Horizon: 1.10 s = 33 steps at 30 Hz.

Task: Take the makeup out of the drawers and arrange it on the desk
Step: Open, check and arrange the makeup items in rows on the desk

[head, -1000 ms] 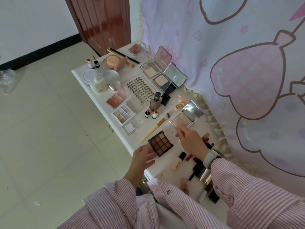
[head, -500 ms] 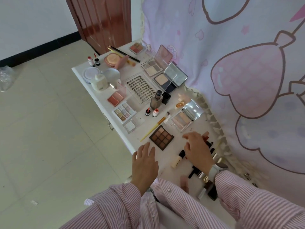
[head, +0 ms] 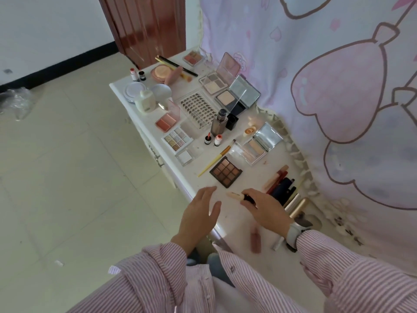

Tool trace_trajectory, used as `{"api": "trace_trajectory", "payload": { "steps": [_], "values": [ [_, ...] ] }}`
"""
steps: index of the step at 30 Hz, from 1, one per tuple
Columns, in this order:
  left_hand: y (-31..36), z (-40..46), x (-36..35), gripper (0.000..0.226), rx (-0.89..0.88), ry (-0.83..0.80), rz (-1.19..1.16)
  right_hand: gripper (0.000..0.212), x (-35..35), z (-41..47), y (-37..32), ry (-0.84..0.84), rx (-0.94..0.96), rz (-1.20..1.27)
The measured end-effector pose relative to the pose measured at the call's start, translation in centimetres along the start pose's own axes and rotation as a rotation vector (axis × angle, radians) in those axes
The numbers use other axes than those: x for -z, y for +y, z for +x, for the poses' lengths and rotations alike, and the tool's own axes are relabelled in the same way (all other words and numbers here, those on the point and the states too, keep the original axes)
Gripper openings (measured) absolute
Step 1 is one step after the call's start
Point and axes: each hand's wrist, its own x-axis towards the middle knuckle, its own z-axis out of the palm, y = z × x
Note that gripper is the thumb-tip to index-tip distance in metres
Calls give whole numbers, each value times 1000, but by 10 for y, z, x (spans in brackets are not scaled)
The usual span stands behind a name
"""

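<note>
R hand (head: 267, 208) has left the mirrored compact (head: 257, 147) and now pinches a cream tube w/ black cap (head: 237, 196), lifted near the tabletop (head: 237, 224) front edge, by the brown palette (head: 226, 171). L hand (head: 198, 214) hovers w/ fingers spread, holding nothing. Most makeup is already laid out; prob. repositioning stragglers.

I have one view only: a wide-angle camera worn on the head, looking forward and steeply down. It looks from above the near end of the counter (head: 158, 102), which runs diagonally away toward the upper left. Both striped sleeves (head: 338, 267) enter from the bottom edge, close to the lens. The tiled floor (head: 56, 177) fills the left half; the patterned curtain (head: 327, 86) fills the right. Straight edges bow near the frame borders.
</note>
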Motion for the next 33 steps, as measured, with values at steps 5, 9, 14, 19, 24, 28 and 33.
{"api": "trace_trajectory", "payload": {
  "steps": [5,9,14,19,24,28,33],
  "values": [
    [26,-28,-1,24,10,74,-168,14,-2,-28,-28,-38,-145,708],
    [46,-54,-16,40,61,69,-85,18,0,-49,-38,93,-281,972],
    [70,-77,-20,39,248,141,-431,15,-9,-79,-37,262,-9,789],
    [82,-90,-14,40,404,125,-637,32,-14,-99,-38,436,218,599],
    [87,-107,-7,43,530,59,-955,12,-10,-98,-40,464,463,300],
    [76,-111,8,49,515,223,-737,37,-8,-101,-44,172,547,490],
    [76,-112,24,46,363,349,-458,19,8,-91,-67,-23,244,697]
  ]
}}
